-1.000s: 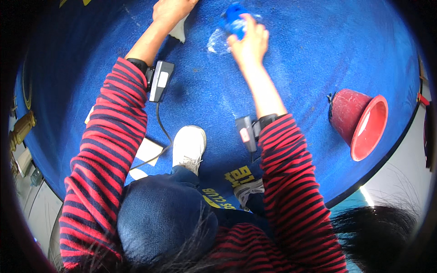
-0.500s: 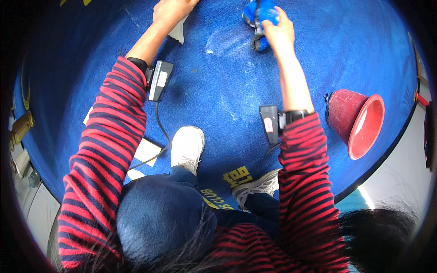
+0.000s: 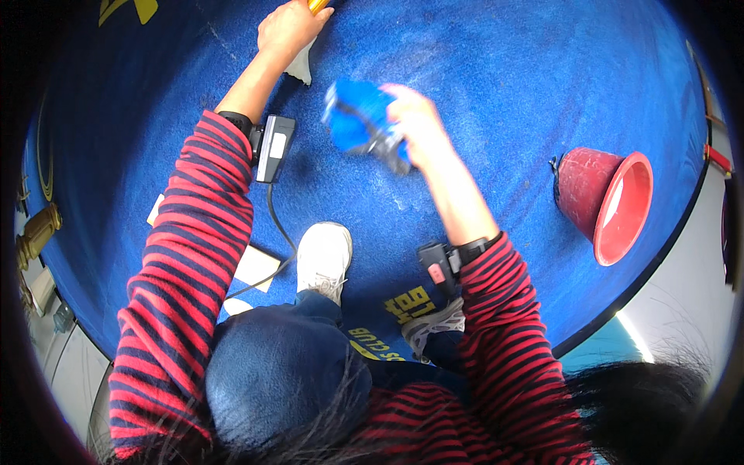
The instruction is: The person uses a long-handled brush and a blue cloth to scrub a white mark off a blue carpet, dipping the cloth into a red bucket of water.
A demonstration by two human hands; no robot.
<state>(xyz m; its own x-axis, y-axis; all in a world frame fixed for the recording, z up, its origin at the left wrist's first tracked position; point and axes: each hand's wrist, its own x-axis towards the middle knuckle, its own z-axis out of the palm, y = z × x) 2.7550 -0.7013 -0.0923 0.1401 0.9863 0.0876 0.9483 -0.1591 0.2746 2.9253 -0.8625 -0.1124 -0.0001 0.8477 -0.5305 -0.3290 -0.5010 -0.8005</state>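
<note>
My left hand (image 3: 288, 32) is closed around a yellow rod-like handle (image 3: 317, 6) at the top edge; the rest of the handle runs out of view. Just below that hand, a pale, ragged-edged piece (image 3: 301, 68) shows against the carpet; whether the hand touches it I cannot tell. My right hand (image 3: 415, 120) grips a blue and dark grey cloth-like bundle (image 3: 358, 116), smeared by motion, in front of me. Under both hands spreads a blue carpet (image 3: 465, 70) with whitish dusty marks. Each wrist wears a black strap with a small box.
A red plastic bucket (image 3: 593, 186) is on the carpet at the right, its mouth facing right. My white shoes (image 3: 324, 256) are near the middle. Beside my left knee lies a pale flat piece (image 3: 257, 268). A gold-coloured leg (image 3: 39, 232) stands at the far left.
My right hand has swept left and nearer to me with the blue bundle, from the upper right to the middle. My left hand has shifted slightly, showing more of the yellow handle.
</note>
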